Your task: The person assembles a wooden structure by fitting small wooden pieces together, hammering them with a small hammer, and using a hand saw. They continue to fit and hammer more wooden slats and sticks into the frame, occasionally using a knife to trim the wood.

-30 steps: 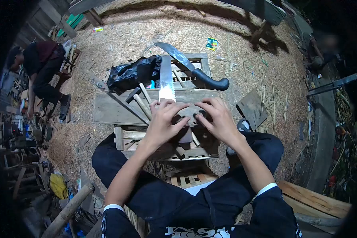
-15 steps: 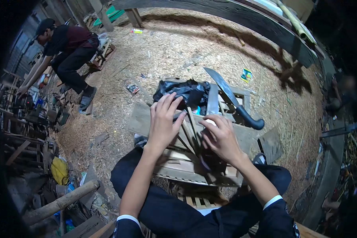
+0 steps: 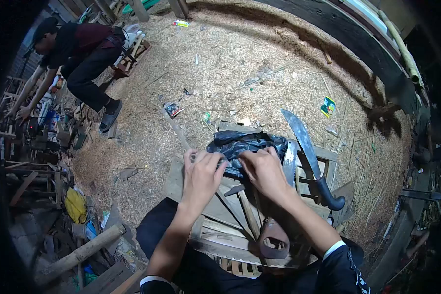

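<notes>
A crumpled black plastic bag (image 3: 250, 142) lies on the far side of a low slatted wooden stand (image 3: 181, 183) in front of me. My left hand (image 3: 201, 179) is closed at the bag's near left edge, fingers curled and thumb against them. On the bag's near side, my right hand (image 3: 265, 172) pinches the plastic. Below the hands, thin wooden strips (image 3: 250, 215) lie across the stand beside a handsaw's wooden handle (image 3: 274, 241). To the right rests a machete (image 3: 306, 147) with a curved black handle, close to a metal blade (image 3: 290, 161).
At left, a person (image 3: 90, 54) bends over a cluttered pile (image 3: 46, 127). A round pole (image 3: 83, 252) juts in at lower left near a yellow bag (image 3: 75, 207). Shavings cover the ground (image 3: 230, 63). A heavy beam (image 3: 348, 34) crosses the upper right.
Both hands have moved from above the wooden strips to the black bag and closed on it. The bag looks more spread out. The handsaw's handle has come into plain view, and the camera has shifted.
</notes>
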A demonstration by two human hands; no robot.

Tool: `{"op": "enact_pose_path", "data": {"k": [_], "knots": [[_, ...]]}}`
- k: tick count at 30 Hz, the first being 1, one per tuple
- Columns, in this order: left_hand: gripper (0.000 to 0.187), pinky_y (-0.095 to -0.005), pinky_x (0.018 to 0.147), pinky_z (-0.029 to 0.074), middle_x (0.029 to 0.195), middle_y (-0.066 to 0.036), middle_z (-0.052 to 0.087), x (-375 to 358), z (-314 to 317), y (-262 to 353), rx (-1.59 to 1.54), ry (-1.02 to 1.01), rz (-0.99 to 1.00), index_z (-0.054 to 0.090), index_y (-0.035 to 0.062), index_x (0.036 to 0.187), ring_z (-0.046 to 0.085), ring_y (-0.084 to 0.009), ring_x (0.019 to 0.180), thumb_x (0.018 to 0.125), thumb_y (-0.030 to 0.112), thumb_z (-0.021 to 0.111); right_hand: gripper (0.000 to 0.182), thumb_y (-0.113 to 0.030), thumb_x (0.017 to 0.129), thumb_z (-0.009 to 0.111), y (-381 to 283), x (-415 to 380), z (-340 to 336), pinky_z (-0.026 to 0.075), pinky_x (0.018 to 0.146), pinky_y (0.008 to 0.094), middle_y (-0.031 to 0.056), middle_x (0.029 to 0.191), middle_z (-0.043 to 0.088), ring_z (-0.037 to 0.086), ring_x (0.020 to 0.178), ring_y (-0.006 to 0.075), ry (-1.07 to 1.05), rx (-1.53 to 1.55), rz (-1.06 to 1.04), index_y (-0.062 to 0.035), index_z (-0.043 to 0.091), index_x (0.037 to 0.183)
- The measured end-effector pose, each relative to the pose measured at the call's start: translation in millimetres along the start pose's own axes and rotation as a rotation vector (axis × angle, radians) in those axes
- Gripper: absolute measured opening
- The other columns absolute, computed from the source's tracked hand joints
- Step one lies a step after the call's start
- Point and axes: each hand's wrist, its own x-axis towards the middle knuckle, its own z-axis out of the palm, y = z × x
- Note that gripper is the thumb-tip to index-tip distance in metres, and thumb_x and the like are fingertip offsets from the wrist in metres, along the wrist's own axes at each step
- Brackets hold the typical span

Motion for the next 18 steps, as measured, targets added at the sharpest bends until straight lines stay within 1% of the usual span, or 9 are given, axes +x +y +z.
{"op": "enact_pose_path", "data": {"k": [1,2,3,4,5,6,8,15,18], "knots": [[0.020,-0.0495,0.106,0.037,0.093,-0.008,0.072,4.1,0.5,-1.7,0.006,0.016,-0.005,0.072,0.0063,0.109,0.067,-0.0272,0.097,0.094,0.020,0.074,0.015,-0.010,0.093,0.071,1.5,1.2,2.4,0.046,0.083,0.0472,0.0183,0.084,0.069,0.065,0.082,0.0375,-0.010,0.003,0.008,-0.0038,0.073,0.106],[0.027,-0.0513,0.107,0.036,0.102,-0.008,0.072,9.0,0.6,-5.1,-0.043,-0.088,-0.088,0.072,0.0092,0.113,0.065,-0.0261,0.105,0.089,0.017,0.077,0.016,-0.011,0.092,0.072,1.3,4.0,3.6,0.046,0.084,0.0471,0.0186,0.083,0.069,0.066,0.082,0.0374,-0.018,0.004,0.045,-0.0043,0.074,0.107],[0.027,-0.0513,0.107,0.036,0.102,-0.008,0.072,12.9,-1.8,-3.4,-0.049,-0.093,-0.091,0.072,0.0092,0.113,0.065,-0.0261,0.105,0.089,0.017,0.077,0.018,-0.012,0.091,0.074,1.2,5.6,4.4,0.047,0.084,0.0470,0.0188,0.082,0.069,0.066,0.083,0.0372,-0.027,0.005,0.079,-0.0047,0.074,0.107],[0.029,-0.0527,0.108,0.035,0.109,-0.007,0.071,18.2,-6.6,-0.4,0.003,-0.110,-0.010,0.073,0.0112,0.115,0.063,-0.0258,0.110,0.087,0.017,0.077,0.021,-0.013,0.088,0.076,5.4,6.9,6.7,0.048,0.087,0.0469,0.0196,0.087,0.068,0.064,0.090,0.0364,-0.072,-0.111,0.058,-0.0046,0.076,0.107],[0.033,-0.0541,0.108,0.033,0.116,-0.007,0.069,23.0,-8.3,-0.6,0.056,-0.123,0.072,0.073,0.0132,0.117,0.061,-0.0256,0.115,0.085,0.016,0.078,0.021,-0.013,0.088,0.076,9.8,10.0,7.7,0.048,0.087,0.0469,0.0196,0.087,0.068,0.064,0.090,0.0364,-0.075,-0.113,0.055,-0.0046,0.076,0.107],[0.037,-0.0548,0.106,0.030,0.132,-0.006,0.065,24.6,-9.5,-4.5,0.094,-0.248,0.069,0.076,0.0179,0.120,0.055,-0.0268,0.125,0.083,0.019,0.080,0.020,-0.012,0.087,0.077,13.2,8.8,9.3,0.049,0.088,0.0470,0.0192,0.092,0.067,0.063,0.095,0.0360,-0.092,-0.139,0.071,-0.0047,0.077,0.106],[0.038,-0.0560,0.109,0.029,0.135,-0.006,0.064,27.0,-11.3,-0.9,0.125,-0.270,0.113,0.076,0.0190,0.121,0.054,-0.0279,0.126,0.084,0.019,0.079,0.018,-0.011,0.082,0.077,17.4,7.8,11.0,0.050,0.088,0.0453,0.0157,0.107,0.065,0.059,0.106,0.0346,-0.107,-0.118,0.084,-0.0057,0.081,0.099],[0.036,-0.0607,0.118,0.021,0.145,-0.009,0.060,7.9,1.8,-7.0,0.241,-0.276,0.144,0.075,0.0163,0.126,0.051,-0.0303,0.132,0.090,0.021,0.073,0.022,-0.015,0.082,0.078,4.9,7.5,12.1,0.048,0.089,0.0470,0.0111,0.105,0.065,0.061,0.107,0.0305,-0.184,-0.194,0.054,-0.0116,0.083,0.103],[0.036,-0.0599,0.119,0.021,0.146,-0.011,0.060,2.7,6.3,-7.7,0.257,-0.219,0.161,0.075,0.0140,0.127,0.051,-0.0303,0.133,0.091,0.021,0.073,0.017,-0.014,0.082,0.076,-1.1,6.7,18.0,0.047,0.090,0.0499,0.0101,0.106,0.066,0.062,0.109,0.0293,-0.141,-0.313,0.087,-0.0130,0.083,0.097]]}}
